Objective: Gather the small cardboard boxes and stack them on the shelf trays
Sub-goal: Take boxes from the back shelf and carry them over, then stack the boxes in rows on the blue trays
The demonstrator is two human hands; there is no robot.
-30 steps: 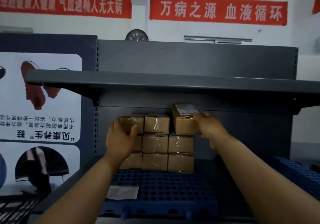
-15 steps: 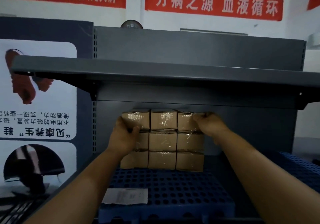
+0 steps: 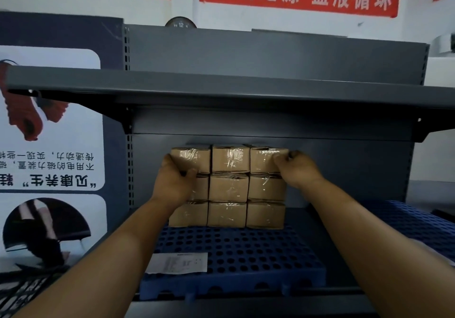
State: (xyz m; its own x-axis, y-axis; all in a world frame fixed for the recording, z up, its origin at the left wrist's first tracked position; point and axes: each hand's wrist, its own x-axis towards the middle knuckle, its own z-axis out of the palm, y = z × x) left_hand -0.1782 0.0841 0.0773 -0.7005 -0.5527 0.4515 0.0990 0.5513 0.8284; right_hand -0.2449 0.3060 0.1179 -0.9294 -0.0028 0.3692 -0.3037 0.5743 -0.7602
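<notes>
Grey steel shelving [image 3: 246, 46] fills the view, its upper shelf [image 3: 221, 88] hanging low over the work. Below it a blue perforated tray [image 3: 234, 251] carries the small cardboard boxes [image 3: 229, 187], taped and stacked three wide and three high against the back panel. That block looks complete and fairly square, so this tray's stack seems nearly finished; whether more boxes wait elsewhere cannot be told. A second blue tray [image 3: 413, 221] at the right shows no boxes in its visible part. The left hand [image 3: 174, 182] wraps the top left box [image 3: 190, 159], thumb on its front. The right hand [image 3: 298, 167] curls its fingers onto the top right box [image 3: 267, 159]. The low shelf overhead leaves little room for another layer. A white paper slip [image 3: 177, 263] lies on the tray's front corner.
</notes>
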